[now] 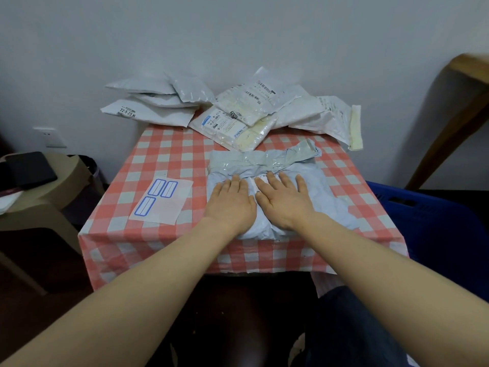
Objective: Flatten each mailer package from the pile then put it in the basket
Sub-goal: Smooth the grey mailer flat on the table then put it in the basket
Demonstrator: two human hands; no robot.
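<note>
Two bare forearms rise from the bottom corners of the frame toward the centre. There the left hand and the right hand lie side by side, palms down, fingers straight and slightly spread. They press the near half of a crumpled grey mailer package at the front edge of the checked counter; neither hand grips anything.

Flattening looks barely begun, since the mailer's far end is bunched into a twisted ridge. It would go best with the palms sweeping outward from the middle toward that ridge, driving trapped air to the open end rather than pressing on one spot.

A label sheet lies left of centre. The blue basket sits at the right edge of the frame, beside the counter. Farther back, at upper centre, the pile of mailers rests against the wall.
</note>
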